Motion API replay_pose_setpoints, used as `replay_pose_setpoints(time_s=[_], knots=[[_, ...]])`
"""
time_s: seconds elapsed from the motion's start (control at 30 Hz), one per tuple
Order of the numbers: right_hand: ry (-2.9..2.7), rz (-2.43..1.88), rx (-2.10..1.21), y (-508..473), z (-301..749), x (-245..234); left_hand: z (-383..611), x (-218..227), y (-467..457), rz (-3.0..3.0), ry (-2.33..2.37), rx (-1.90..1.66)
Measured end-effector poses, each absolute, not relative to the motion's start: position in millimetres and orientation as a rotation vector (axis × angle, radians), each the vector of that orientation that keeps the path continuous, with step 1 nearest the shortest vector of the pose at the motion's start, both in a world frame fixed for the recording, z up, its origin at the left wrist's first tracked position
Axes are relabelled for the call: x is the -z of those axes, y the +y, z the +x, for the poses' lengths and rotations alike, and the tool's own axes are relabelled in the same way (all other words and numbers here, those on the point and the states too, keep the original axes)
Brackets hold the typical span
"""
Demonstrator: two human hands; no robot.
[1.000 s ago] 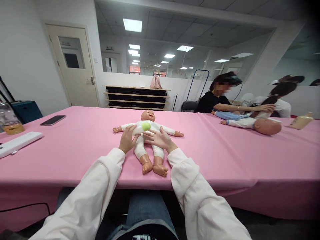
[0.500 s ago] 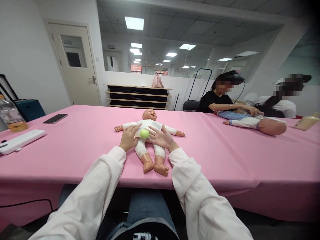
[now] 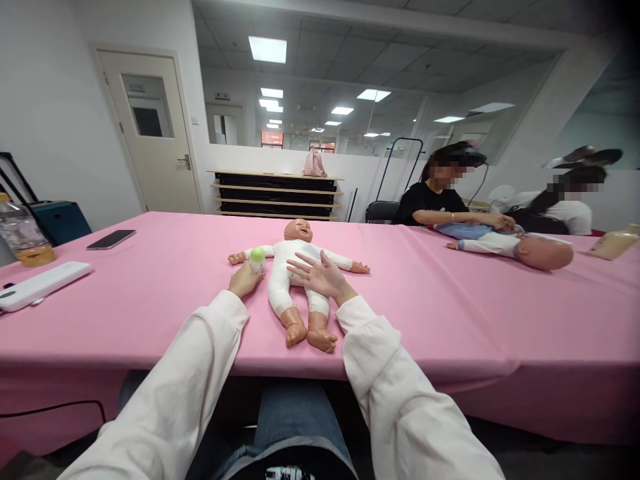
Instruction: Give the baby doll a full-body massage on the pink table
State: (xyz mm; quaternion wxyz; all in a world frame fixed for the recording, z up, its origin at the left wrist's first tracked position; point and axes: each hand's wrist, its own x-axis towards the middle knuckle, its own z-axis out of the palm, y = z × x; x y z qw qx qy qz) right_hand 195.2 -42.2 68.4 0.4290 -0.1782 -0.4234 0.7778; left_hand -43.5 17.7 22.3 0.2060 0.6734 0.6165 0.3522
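Note:
A baby doll (image 3: 295, 267) in a white suit lies on its back on the pink tablecloth (image 3: 150, 300), head away from me. My left hand (image 3: 243, 280) is closed round a small white bottle with a green cap (image 3: 257, 259), held upright just left of the doll's body. My right hand (image 3: 320, 277) rests flat and open on the doll's belly and right hip, fingers spread.
A phone (image 3: 111, 239), a white remote-like device (image 3: 43, 283) and a bottle (image 3: 23, 237) lie at the far left. At the right two people handle another doll (image 3: 515, 247); a cream bottle (image 3: 613, 243) lies beyond. Shelves (image 3: 275, 193) stand behind.
My left hand has pulled the green-capped bottle off the doll's chest to its left side and stood it upright. My right hand has stayed on the doll.

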Motion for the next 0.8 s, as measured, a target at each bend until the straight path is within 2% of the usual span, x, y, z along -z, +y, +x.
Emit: replay_pose_setpoints(time_s=[0.2, 0.6, 0.7, 0.8], knots=[[-1.07, -0.443, -1.936, -43.9, 194.2, -69.6, -44.5, -18.7, 19.1, 2.024, 1.694, -0.845], [-0.919, -0.458, -1.792, -41.7, 199.3, -72.8, -51.8, -27.3, 17.0, 1.681, 1.908, -0.928], [-0.88, -0.447, -1.734, -40.8, 201.2, -73.4, -54.5, -30.2, 17.3, 1.499, 2.049, -1.06], [-0.834, -0.447, -1.604, -36.5, 203.0, -71.2, -53.9, -34.1, 15.0, 1.311, 2.207, -1.356]])
